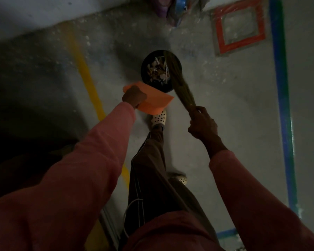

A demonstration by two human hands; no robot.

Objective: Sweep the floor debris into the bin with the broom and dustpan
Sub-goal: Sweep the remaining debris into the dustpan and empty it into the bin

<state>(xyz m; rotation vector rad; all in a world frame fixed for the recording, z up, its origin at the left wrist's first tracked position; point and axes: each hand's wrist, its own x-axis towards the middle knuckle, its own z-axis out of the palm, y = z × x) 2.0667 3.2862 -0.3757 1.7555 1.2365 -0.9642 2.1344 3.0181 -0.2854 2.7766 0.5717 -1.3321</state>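
A round black bin stands on the concrete floor ahead of me, holding a heap of pale scraps. My left hand grips an orange dustpan held just at the bin's near rim, its underside facing me. My right hand grips the bundled end of a straw broom, whose bristles reach up and over the right side of the bin's opening.
A yellow line runs down the floor on the left, a blue and green taped line on the right. A red taped square lies at the back right. Purple and blue things sit by the far wall. My spotted shoes stand behind the bin.
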